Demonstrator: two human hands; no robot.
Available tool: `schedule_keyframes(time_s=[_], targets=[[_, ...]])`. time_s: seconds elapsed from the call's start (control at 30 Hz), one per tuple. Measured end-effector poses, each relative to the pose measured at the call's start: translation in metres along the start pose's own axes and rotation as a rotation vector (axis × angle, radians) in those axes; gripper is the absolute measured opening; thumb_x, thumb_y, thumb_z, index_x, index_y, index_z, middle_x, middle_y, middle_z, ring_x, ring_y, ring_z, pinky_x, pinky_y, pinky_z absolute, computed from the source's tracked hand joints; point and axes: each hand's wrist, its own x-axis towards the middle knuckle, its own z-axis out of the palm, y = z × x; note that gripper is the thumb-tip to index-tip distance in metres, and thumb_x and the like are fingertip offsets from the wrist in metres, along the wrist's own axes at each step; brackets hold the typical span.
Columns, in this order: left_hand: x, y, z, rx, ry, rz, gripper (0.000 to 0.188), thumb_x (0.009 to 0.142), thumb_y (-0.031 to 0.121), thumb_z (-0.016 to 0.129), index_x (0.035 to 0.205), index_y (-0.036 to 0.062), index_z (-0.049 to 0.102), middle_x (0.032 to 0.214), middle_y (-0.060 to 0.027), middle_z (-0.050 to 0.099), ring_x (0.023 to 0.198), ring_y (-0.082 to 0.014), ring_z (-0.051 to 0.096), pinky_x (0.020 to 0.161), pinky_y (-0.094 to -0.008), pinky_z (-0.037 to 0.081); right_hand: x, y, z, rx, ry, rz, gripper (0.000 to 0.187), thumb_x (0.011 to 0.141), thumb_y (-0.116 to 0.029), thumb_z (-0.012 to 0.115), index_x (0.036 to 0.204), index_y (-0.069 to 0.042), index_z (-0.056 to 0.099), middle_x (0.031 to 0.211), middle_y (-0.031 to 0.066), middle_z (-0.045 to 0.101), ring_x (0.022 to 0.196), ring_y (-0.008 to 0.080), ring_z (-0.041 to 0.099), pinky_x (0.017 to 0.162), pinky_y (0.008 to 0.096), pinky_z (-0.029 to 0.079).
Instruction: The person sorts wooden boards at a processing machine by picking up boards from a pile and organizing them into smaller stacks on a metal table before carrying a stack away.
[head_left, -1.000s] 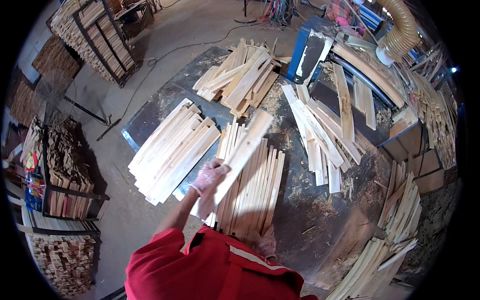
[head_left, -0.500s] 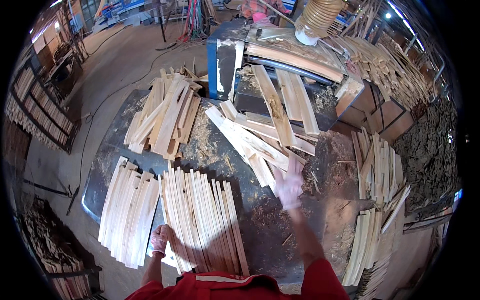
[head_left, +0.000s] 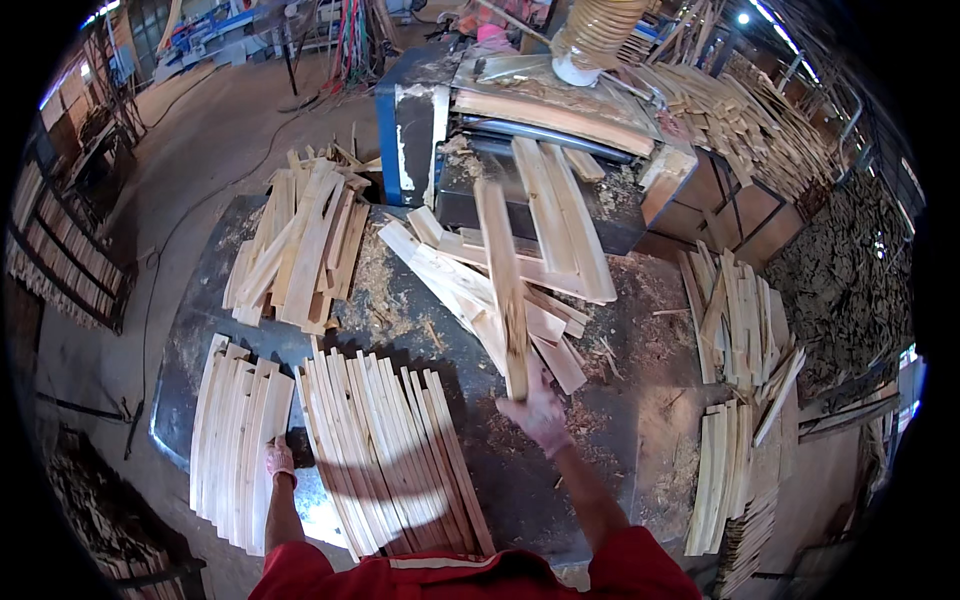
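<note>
Head view. My right hand [head_left: 541, 415], in a pale glove, has its fingers closed round the near end of a plank [head_left: 503, 285]; the plank reaches over the loose pile [head_left: 450, 285] on the dark table [head_left: 490, 470] and covers part of it. Left hand [head_left: 280, 458] sits at the right edge of the left stack [head_left: 230, 450]; fingers partly hidden, so I cannot tell whether they grip. Near ends of the strips [head_left: 385, 440] vanish behind the red shirt [head_left: 640, 565]. Hose [head_left: 610, 30] cut off by the upper edge. Any writing: too small for me to read.
</note>
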Motion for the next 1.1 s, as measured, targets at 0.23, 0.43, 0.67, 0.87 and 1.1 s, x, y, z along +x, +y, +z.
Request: schedule_keyframes(time_s=[0.23, 0.43, 0.67, 0.87, 1.1], targets=[[0.017, 0.014, -0.081, -0.137, 0.118, 0.121, 0.041, 0.083, 0.029, 0.072, 0.105, -0.0039, 0.062, 0.096, -0.0162, 0.069, 0.091, -0.0231, 0.065, 0.082, -0.0398, 0.052, -0.151, 0.02, -0.073, -0.16, -0.11, 0.137, 0.094, 0.068, -0.029, 0.077, 0.151, -0.018, 0.034, 0.124, 0.0237, 0.057, 0.109, 0.0426, 0.06, 0.092, 0.0501, 0.052], [-0.124, 0.177, -0.094, 0.244, -0.033, 1.079, 0.099, 0.066, 0.023, 0.087, 0.149, 0.0048, 0.036, 0.151, -0.0229, 0.038, 0.14, -0.0384, 0.037, 0.118, -0.0428, 0.03, -0.124, -0.03, -0.085, -0.222, -0.397, -0.137, 0.081, 0.072, -0.03, 0.072, 0.146, -0.02, 0.042, 0.115, 0.0197, 0.058, 0.09, 0.0379, 0.064, 0.079, 0.0491, 0.055], [-0.188, 0.269, -0.086, 0.497, 0.004, 1.757, 0.072, 0.062, 0.03, 0.08, 0.124, 0.0086, 0.052, 0.11, -0.0133, 0.057, 0.107, -0.0351, 0.057, 0.105, -0.0562, 0.037, -0.022, -0.075, -0.065, -0.408, -0.264, -0.914, 0.071, 0.078, -0.038, 0.072, 0.139, -0.011, 0.048, 0.13, 0.0137, 0.052, 0.104, 0.0345, 0.063, 0.087, 0.0485, 0.052], [-0.11, 0.303, -0.094, 0.243, 0.106, 1.34, 0.067, 0.06, 0.019, 0.085, 0.12, 0.0065, 0.057, 0.098, -0.0175, 0.065, 0.091, -0.0381, 0.061, 0.08, -0.0453, 0.052, 0.137, 0.002, -0.118, -0.535, 0.435, -0.343, 0.079, 0.081, -0.043, 0.071, 0.144, -0.005, 0.043, 0.149, 0.0209, 0.042, 0.138, 0.0397, 0.039, 0.115, 0.0484, 0.032], [-0.041, 0.454, -0.021, -0.215, 0.122, 1.418, 0.085, 0.08, 0.01, 0.081, 0.151, 0.0031, 0.034, 0.15, -0.0202, 0.043, 0.132, -0.0324, 0.048, 0.112, -0.0402, 0.039, 0.2, 0.054, -0.101, -0.431, -0.07, 0.15, 0.077, 0.087, -0.051, 0.065, 0.147, -0.01, 0.04, 0.141, 0.026, 0.046, 0.118, 0.0394, 0.058, 0.093, 0.0444, 0.053]])
